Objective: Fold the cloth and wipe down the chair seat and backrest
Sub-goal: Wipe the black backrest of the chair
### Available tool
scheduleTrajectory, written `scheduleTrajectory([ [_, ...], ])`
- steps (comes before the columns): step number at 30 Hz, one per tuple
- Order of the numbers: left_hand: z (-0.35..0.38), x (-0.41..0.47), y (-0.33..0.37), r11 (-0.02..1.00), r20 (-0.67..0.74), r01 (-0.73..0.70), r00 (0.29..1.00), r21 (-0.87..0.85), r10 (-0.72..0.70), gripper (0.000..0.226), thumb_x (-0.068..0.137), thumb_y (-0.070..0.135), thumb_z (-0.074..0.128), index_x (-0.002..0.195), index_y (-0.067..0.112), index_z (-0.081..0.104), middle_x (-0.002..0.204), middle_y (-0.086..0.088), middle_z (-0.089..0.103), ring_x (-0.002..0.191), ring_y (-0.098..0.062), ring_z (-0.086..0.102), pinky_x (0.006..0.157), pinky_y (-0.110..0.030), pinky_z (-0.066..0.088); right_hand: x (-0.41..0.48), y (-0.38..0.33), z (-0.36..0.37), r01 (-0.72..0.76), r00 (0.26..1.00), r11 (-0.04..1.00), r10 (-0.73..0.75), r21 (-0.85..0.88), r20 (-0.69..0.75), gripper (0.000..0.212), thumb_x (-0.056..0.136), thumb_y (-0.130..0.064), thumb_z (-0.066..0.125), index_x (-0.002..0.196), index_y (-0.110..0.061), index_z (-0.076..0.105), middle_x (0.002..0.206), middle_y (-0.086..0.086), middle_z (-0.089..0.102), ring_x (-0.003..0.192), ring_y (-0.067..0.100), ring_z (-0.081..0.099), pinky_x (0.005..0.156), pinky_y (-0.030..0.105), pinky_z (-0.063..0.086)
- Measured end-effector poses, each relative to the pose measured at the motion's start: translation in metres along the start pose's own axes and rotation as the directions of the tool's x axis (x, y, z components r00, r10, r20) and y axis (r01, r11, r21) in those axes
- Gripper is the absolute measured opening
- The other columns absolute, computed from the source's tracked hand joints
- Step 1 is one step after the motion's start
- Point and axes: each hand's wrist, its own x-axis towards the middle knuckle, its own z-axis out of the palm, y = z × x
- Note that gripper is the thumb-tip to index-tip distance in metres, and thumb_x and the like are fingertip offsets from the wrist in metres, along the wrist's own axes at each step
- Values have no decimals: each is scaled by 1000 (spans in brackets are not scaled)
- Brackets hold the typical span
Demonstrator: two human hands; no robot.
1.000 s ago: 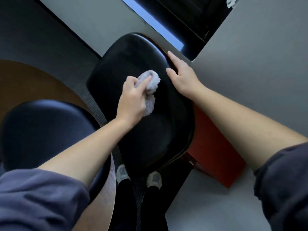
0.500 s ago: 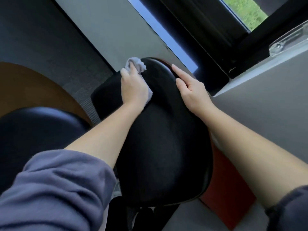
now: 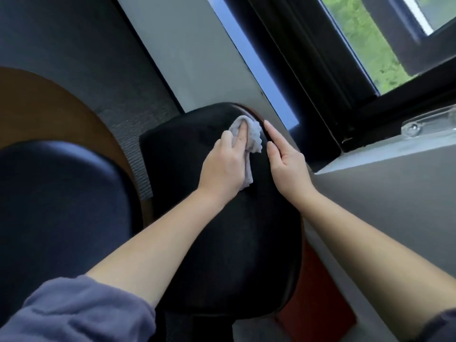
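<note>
- Left hand (image 3: 223, 166) pressed on the grey cloth (image 3: 249, 139), fingers closed over the wad, at about 1 o'clock on the black chair pad (image 3: 222, 243).
- Right hand (image 3: 287, 164) flat, fingers together, holding nothing — bracing the pad's rim at 2 o'clock.
- Best done, I'd say, in overlapping strokes with a flat palm; the cloth looks bunched.
- Room: grey wall (image 3: 394, 206) tight at 3 o'clock, second dark chair (image 3: 61, 206) at 9 — free travel runs toward 6.
</note>
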Motion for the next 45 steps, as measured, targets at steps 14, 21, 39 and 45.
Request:
scheduleTrajectory([
  [14,-4,72,-51,876,26,446,889,182,-458,37,104,31,31,113,11,60,90,-2,38,70,-19,45,58,-35,31,114,-50,25,67,962,945,24,-321,272,41,101,-38,27,138,-41,45,131,-9,59,123,17,50,100,38,42],
  [21,13,58,-134,761,57,621,767,186,-639,37,106,25,29,113,5,58,95,-8,44,71,-24,46,61,-36,31,143,-78,55,320,879,676,50,-663,475,36,101,-38,24,112,-31,57,111,-2,64,94,28,52,68,34,40],
  [39,52,22,-266,648,127,726,638,230,-760,44,105,33,24,122,10,58,114,-17,54,108,-36,55,82,-47,43,150,-72,70,423,884,469,-26,-775,467,51,92,-69,27,140,-53,34,130,-9,59,119,20,53,75,32,38],
  [45,56,17,-282,579,154,797,559,170,-815,42,104,32,27,125,8,54,116,-19,55,106,-41,57,85,-46,43,150,-71,71,418,892,459,-45,-784,449,49,92,-67,28,138,-53,36,121,-12,62,113,17,56,71,31,38],
])
